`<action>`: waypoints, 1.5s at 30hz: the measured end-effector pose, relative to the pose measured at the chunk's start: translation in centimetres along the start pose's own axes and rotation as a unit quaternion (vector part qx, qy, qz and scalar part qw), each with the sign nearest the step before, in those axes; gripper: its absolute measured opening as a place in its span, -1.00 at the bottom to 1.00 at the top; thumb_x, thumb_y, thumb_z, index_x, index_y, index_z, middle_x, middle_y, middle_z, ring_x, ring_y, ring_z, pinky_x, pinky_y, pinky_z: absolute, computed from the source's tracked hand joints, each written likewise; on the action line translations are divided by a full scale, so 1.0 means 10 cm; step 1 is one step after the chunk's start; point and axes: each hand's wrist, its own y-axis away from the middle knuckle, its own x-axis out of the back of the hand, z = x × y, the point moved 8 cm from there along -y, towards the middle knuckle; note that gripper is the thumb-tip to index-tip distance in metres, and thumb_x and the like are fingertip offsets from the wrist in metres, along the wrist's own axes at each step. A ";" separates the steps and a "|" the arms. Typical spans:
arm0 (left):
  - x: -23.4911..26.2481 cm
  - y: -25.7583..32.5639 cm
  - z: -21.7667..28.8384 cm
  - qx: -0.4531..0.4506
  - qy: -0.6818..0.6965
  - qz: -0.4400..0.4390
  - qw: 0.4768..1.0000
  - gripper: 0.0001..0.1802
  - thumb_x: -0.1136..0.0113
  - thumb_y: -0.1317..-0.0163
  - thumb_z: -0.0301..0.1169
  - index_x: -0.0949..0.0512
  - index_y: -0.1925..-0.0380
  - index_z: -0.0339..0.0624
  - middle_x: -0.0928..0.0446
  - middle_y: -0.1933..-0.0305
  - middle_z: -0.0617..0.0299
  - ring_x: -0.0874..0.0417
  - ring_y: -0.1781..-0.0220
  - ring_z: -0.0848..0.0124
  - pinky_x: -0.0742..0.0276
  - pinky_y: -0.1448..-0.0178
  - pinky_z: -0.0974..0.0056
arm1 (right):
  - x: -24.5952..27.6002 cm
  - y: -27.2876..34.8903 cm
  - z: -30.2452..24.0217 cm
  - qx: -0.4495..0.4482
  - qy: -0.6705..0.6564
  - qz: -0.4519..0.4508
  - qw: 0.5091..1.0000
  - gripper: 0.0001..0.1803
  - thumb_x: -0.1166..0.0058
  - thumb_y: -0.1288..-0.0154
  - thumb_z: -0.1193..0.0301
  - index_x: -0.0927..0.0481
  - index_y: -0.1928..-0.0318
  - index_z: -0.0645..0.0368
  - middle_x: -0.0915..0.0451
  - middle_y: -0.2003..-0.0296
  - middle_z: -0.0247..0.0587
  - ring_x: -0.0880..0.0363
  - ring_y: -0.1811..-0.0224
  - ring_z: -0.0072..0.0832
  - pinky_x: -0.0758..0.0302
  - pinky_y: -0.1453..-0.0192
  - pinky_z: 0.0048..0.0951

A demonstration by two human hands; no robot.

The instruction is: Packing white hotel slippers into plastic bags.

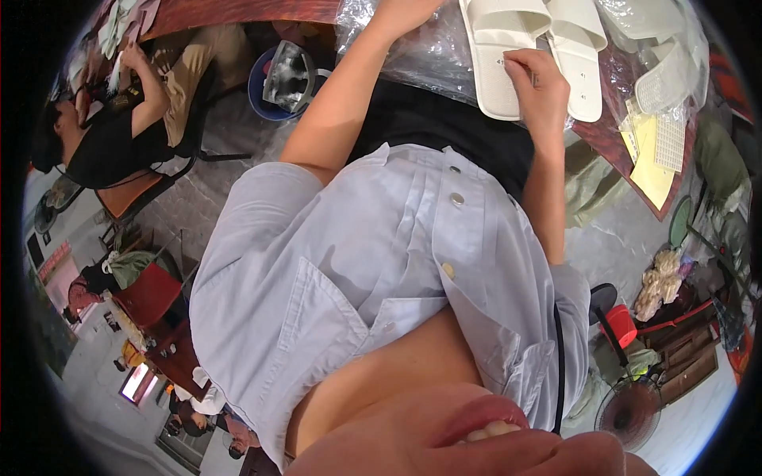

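Observation:
Two cream slide slippers (498, 67) lie side by side at the table's near edge, straps toward the top of the view. My right hand (542, 86) is over the left slipper's insole, thumb and forefinger pinched together beside a small dark mark. Whatever is between those fingertips is too small to make out. My left hand (406, 11) reaches to the top edge of the picture, left of the slippers and above clear plastic wrapping (432, 59). Its fingers are cut off by the frame.
Yellow sheets and a white label sheet (669, 144) lie at the table's right corner, by a slipper in a clear bag (665, 83). On the left are a blue bucket (258, 99) and a seated person (119, 139). A fan (627, 412) stands behind me.

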 end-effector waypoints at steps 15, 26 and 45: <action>-0.54 0.16 1.04 -0.367 -0.250 -0.017 0.896 -0.24 -0.34 -0.15 -0.23 -0.34 -0.37 -0.10 -0.32 -0.18 -0.31 -0.35 -0.22 -0.22 -0.33 -0.31 -0.07 | -0.20 0.00 -0.08 0.067 0.159 0.022 0.985 -0.90 -0.27 -0.11 0.48 -0.62 0.35 0.16 -0.56 0.32 -0.17 -0.48 0.21 -0.12 -0.33 0.13 -0.12; -0.83 0.02 0.61 -0.322 -0.330 0.021 0.887 -0.31 -0.34 -0.12 -0.18 -0.44 -0.30 0.06 -0.34 -0.23 -0.21 -0.36 -0.23 -0.17 -0.29 -0.27 -0.15 | -0.26 0.00 -0.15 0.070 0.204 0.005 0.977 -0.85 -0.27 -0.11 0.50 -0.54 0.33 0.16 -0.51 0.28 -0.18 -0.44 0.20 -0.12 -0.27 0.14 -0.13; -0.79 0.08 0.68 -0.317 -0.310 0.023 0.896 -0.32 -0.32 -0.10 -0.29 -0.41 -0.29 0.05 -0.35 -0.13 -0.12 -0.38 -0.18 -0.08 -0.30 -0.22 -0.11 | -0.14 0.07 -0.06 0.065 0.094 -0.131 0.985 -0.80 -0.30 -0.06 0.54 -0.60 0.26 0.26 -0.46 0.17 -0.13 -0.41 0.05 -0.16 -0.39 0.00 -0.23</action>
